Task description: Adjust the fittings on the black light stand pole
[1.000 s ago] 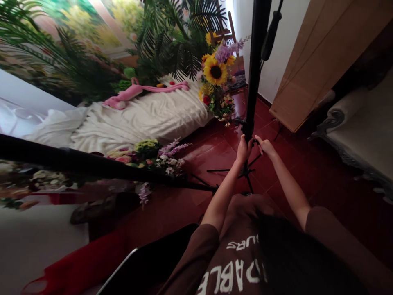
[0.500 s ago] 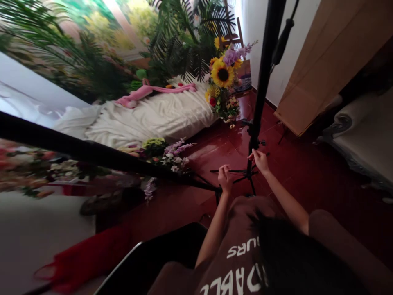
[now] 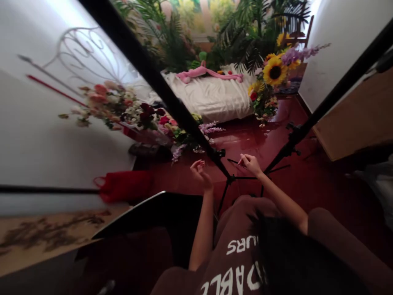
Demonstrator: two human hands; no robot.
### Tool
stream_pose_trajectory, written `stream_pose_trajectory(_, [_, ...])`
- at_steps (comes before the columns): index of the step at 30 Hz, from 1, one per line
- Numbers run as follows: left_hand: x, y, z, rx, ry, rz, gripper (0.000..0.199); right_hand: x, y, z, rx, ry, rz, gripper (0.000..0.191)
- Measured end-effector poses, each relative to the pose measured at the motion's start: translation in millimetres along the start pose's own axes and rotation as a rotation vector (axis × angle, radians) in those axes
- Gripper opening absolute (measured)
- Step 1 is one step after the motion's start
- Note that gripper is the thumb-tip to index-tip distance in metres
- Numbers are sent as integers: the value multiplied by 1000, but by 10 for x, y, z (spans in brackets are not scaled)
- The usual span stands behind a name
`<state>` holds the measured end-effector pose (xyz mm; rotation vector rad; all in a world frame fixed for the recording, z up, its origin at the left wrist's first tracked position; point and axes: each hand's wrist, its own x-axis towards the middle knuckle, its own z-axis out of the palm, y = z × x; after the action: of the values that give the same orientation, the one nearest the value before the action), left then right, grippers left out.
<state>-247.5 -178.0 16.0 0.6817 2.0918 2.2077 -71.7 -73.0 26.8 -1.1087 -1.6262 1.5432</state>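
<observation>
Black left stand (image 3: 176, 102) and right stand (image 3: 319, 110) stood ahead on spread legs, likely for balance. Right hand (image 3: 251, 164) hovered between them, fingers nearly pinched, contents unclear; left hand (image 3: 201, 174), loosely curled, empty, hung nearby.

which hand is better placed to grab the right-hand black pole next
Probably the right hand: in this view it is closer to the right-hand black pole. The left hand appears farther away, across the left-hand black pole.
</observation>
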Motion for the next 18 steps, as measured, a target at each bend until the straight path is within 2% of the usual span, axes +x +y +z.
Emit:
stream_pose_trajectory(5, [234, 300, 225, -132, -219, 53, 53, 103, -215, 434, 120, -226, -21, 56])
stream_pose_trajectory(7, [287, 317, 304, -109, -307, 37, 54, 124, -285, 572, 212, -262, 32, 58])
stream_pose_trajectory(10, [366, 224, 401, -95, -409, 41, 54, 142, -372, 690, 346, -249, 165, 57])
stream_pose_trajectory(14, [421, 1, 479, -90, -392, 94, 58, 136, -505, 677, 460, -252, 388, 54])
stream_pose_trajectory(16, [413, -92, 500, -62, -352, 118, 59, 139, -591, 613, 581, -328, 523, 54])
stream_pose_trajectory(18, [391, -157, 512, -36, -302, 139, 59, 161, -675, 528, 781, -460, 691, 53])
